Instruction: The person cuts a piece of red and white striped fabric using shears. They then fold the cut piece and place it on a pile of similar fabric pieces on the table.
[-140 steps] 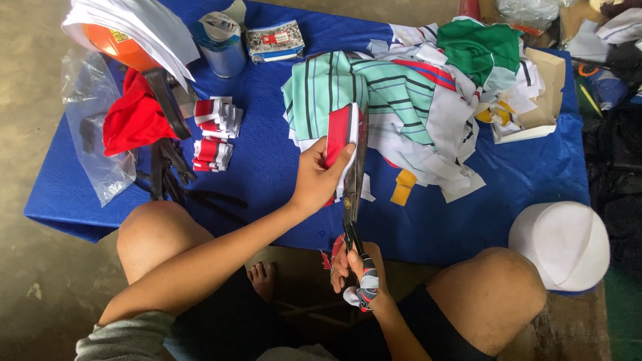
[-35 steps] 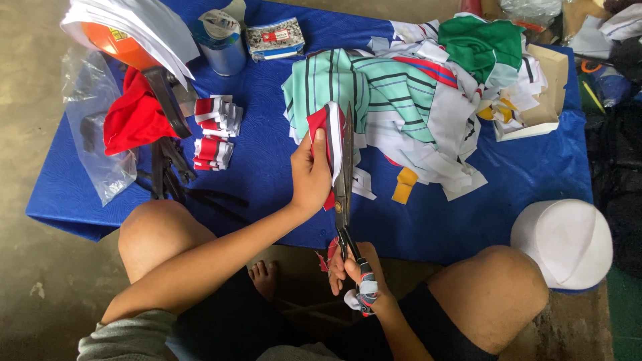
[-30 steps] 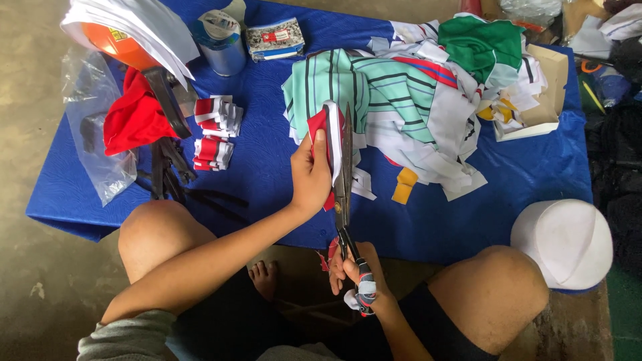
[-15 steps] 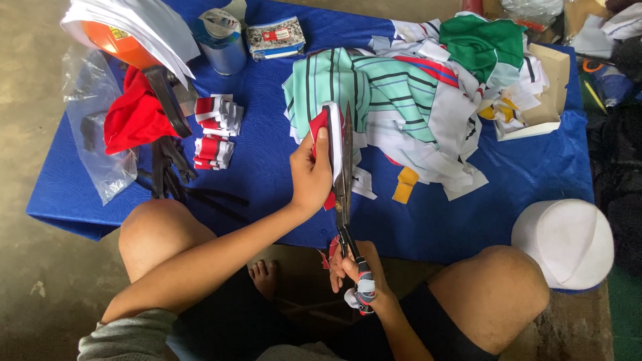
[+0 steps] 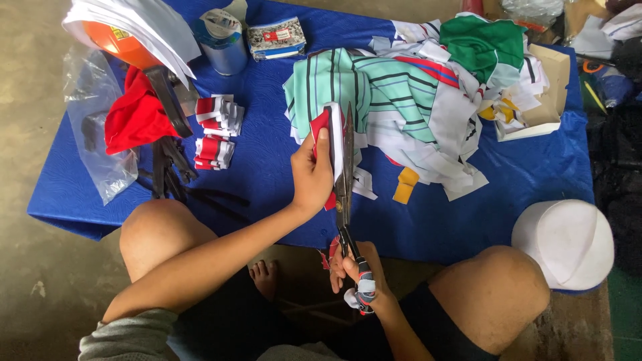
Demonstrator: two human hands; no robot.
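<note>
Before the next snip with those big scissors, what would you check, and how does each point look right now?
1. Left hand grips the red and white fabric piece: ok.
2. Left fingers clear of the scissors blades: cannot tell, the thumb lies very near.
3. Right hand holds the scissor handles: ok.
4. Blades lined up along the fabric edge: ok.
5. Cut stacks out of the blades' path: ok.
6. Blue table cover clear under the cut: ok.
</note>
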